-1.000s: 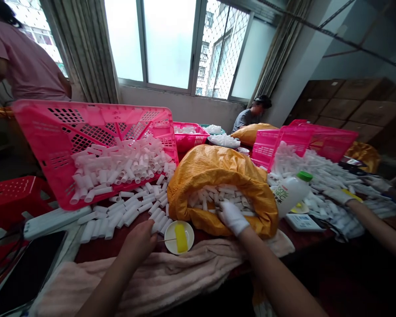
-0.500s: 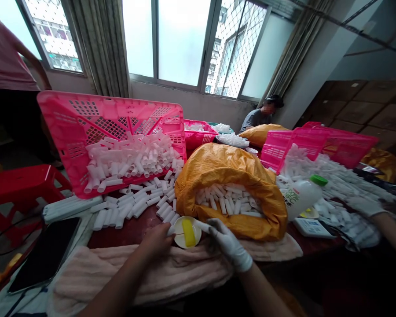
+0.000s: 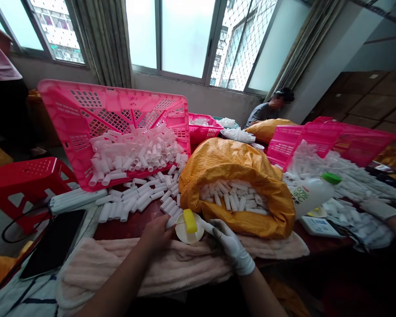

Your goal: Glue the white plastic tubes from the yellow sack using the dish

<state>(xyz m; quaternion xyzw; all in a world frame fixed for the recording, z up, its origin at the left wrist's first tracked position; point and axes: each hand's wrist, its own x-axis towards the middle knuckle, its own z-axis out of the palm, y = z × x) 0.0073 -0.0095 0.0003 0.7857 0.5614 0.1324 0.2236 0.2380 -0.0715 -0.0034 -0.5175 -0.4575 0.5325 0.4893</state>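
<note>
My bare left hand rests curled on the pink towel, its fingers at the left edge of a small white dish that carries a yellow sponge. A thin stick pokes from those fingers toward the dish. My right hand, in a white glove, pinches a short white plastic tube just right of the dish. Behind it lies an open orange sack filled with white tubes.
A tilted pink crate spills white tubes onto the red table. A white bottle with a green cap lies to the right. Another person's gloved hand works at far right; someone sits by the window. A red stool and dark tablet are at left.
My right hand left the sack's mouth with a tube and came down beside the dish. My left hand moved up to the dish. The view shifted left.
</note>
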